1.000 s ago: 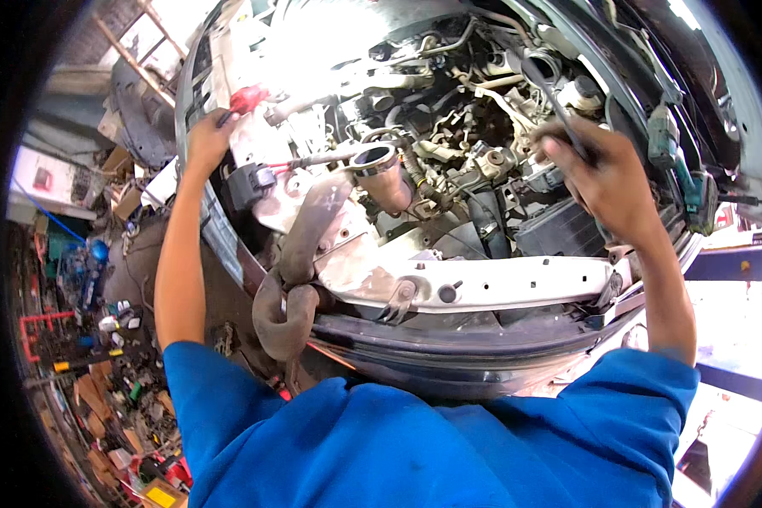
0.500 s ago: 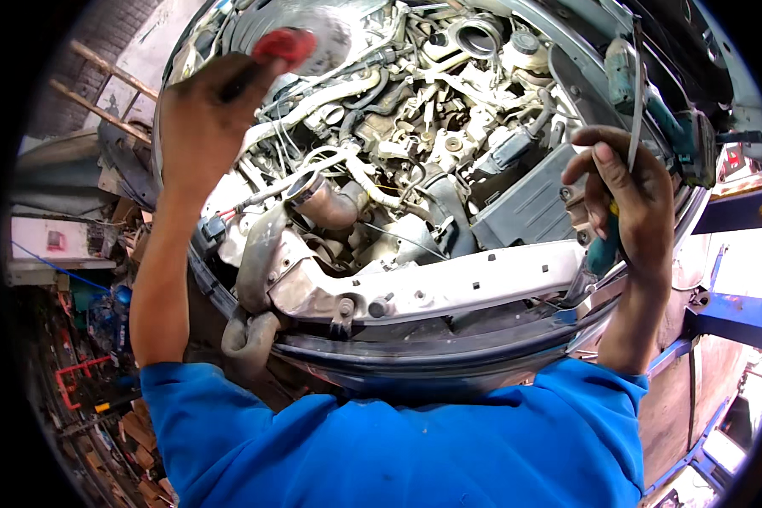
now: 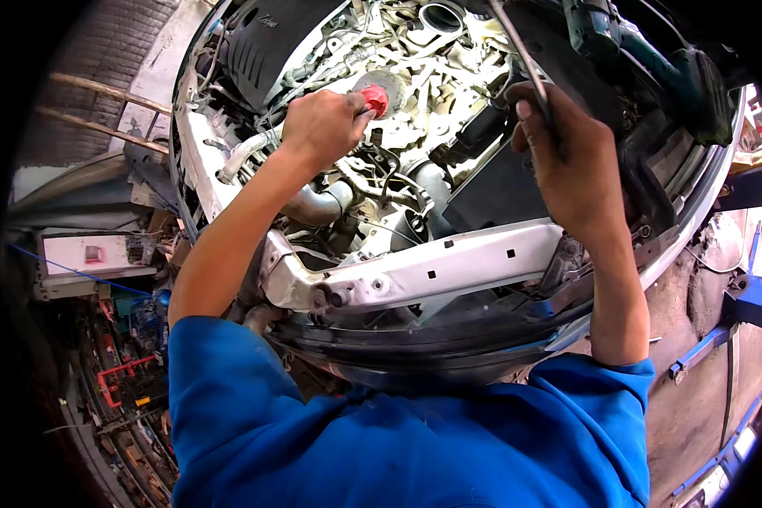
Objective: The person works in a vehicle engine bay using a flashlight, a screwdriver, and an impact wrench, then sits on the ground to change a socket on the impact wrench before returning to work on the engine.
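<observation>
At far left, a wooden ladder (image 3: 102, 95) leans near a patterned wall; below it, a red metal frame (image 3: 114, 381) lies among mixed clutter. Within the open engine bay, a black engine cover (image 3: 258, 63) occupies the upper left. A grey elbow pipe (image 3: 313, 207) sits below the left forearm. The left hand (image 3: 323, 127) is closed around a red hand-held item (image 3: 376, 100), held over the engine; a grey disc shows directly beside the red part, its exact kind not determinable. The pale front crossmember (image 3: 440, 267) spans the near edge of the bay. A round duct opening (image 3: 442, 17) faces up at the top. A black rectangular box (image 3: 504, 190) lies left of the right hand (image 3: 574, 157), which grips a slim metal rod (image 3: 519, 35) tilted up and leftward. Right of that, a teal cordless power tool (image 3: 669, 72) rests at the bay's edge. A blue steel structure (image 3: 755, 305) stands at far right.
</observation>
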The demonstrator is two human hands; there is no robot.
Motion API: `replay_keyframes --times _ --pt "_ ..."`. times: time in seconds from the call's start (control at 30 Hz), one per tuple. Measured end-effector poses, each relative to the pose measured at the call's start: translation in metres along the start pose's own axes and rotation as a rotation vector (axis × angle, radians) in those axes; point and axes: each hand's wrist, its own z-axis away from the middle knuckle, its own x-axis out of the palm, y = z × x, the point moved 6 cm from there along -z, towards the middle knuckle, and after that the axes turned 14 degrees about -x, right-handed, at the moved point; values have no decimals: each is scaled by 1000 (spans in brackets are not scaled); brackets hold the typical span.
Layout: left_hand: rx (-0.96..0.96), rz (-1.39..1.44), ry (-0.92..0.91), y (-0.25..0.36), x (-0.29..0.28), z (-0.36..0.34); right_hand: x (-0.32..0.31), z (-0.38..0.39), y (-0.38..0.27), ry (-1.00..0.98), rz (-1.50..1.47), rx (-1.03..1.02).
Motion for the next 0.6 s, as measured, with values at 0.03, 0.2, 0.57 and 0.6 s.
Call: replay_keyframes --times 0.03,0.2,0.57,0.6 --pt "-18 -5 -22 -4 10 -5 1 -1 -1 -25 50 -16" --pt "-158 -164 -161 -24 51 -35 -2 2 -4 -48 86 -15" --pt "-302 -166 -336 -43 89 -60 -10 7 2 -97 203 -22" --pt "-302 -175 -337 -44 90 -60 -8 8 3 -113 210 -23"
